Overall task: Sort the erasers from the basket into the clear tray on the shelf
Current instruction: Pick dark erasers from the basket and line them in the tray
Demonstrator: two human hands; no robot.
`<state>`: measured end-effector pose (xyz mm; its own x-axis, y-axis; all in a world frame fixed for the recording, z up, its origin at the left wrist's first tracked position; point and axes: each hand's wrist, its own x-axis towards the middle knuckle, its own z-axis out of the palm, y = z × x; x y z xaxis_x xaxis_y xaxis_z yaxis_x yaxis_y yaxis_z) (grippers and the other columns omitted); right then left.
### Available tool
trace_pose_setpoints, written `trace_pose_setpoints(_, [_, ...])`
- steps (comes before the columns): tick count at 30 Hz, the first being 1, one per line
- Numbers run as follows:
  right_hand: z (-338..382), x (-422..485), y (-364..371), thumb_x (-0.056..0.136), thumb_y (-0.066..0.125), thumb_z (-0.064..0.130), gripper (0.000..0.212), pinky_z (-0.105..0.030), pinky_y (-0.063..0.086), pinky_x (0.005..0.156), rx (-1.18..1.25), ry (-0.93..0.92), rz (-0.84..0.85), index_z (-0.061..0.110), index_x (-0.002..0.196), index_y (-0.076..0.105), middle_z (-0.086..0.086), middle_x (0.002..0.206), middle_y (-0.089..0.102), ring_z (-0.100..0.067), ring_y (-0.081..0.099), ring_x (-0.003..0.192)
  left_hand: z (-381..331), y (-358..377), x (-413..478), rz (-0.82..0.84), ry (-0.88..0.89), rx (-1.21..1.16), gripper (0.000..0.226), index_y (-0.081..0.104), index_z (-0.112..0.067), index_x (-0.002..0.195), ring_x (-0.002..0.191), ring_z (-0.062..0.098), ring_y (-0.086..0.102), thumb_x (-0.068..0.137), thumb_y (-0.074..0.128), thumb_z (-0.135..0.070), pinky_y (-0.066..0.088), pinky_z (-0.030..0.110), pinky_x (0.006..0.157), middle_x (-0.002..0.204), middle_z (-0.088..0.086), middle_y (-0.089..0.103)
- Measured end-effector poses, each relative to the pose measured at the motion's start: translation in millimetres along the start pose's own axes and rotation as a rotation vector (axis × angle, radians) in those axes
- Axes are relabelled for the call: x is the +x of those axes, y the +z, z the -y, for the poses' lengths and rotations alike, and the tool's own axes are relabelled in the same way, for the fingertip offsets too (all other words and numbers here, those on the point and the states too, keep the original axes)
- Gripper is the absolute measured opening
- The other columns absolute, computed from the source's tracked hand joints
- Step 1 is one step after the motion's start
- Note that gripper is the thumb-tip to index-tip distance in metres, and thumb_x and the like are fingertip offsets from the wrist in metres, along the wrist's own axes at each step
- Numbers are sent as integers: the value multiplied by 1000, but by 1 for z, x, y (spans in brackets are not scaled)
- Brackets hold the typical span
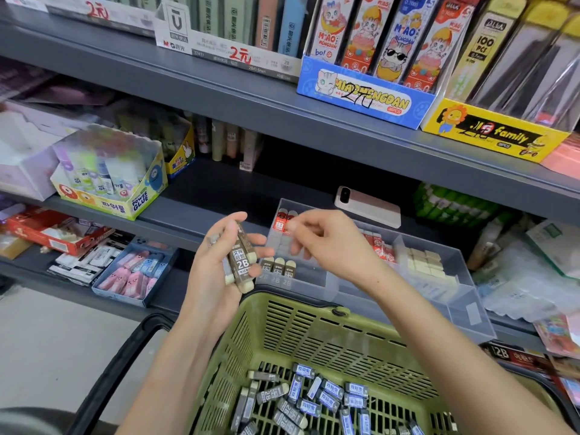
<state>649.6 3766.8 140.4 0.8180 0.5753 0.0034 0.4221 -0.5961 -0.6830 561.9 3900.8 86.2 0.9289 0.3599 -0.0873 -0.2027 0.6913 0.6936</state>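
Sorting is under way at the stationery shelf (201, 199). My left grip (216, 268) is clamped around a small bundle of brown 2B erasers (241, 262), held upright just on the near side of the clear tray (332, 287). The tray sits on the shelf beyond the far rim of the green basket (314, 334). My right grip (326, 243) hovers over the tray's left compartments with fingers curled, and motion blur leaves me unable to tell whether it pinches anything. By my reading the job is begun but far from finished. A row of three matching erasers (277, 268) stands in the tray's near-left compartment, red-sleeved erasers (281, 221) show in cells farther back, and cream blocks (423, 262) lie to the right. A good pile of loose erasers (314, 400), in grey and blue sleeves, lies on the basket floor. Several things are hard to make out: how many pieces the bundle holds, since my fingers cover part of it; the tray cells beneath my right wrist; the basket's near end, cut off by the frame's lower edge; and the tray's right-hand compartments, where clear walls overlap.
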Motion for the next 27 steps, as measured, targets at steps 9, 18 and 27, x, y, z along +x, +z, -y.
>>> trace_pose_setpoints(9, [25,-9,3,89,62,19,9,-32,48,70,176,-153,245,25,96,61,8,80,57,-12,55,65,2,5,-8,215,-143,35,56,50,-8,129,55,26,64,78,62,-29,38,19,32,85,14,68])
trace_pose_setpoints(18, [8,-21,-13,76,64,-5,25,-40,53,74,235,-28,89,16,88,59,1,81,58,-13,57,69,2,6,-4,188,-106,159,24,75,-11,81,62,18,65,66,71,-30,40,18,38,78,17,68])
trace_pose_setpoints(27, [-8,-13,-23,82,70,11,25,-20,48,67,-42,-2,-24,23,104,66,5,82,64,-11,62,65,4,7,-3,73,-99,104,20,66,-5,83,59,19,63,77,64,-24,43,21,41,69,12,64])
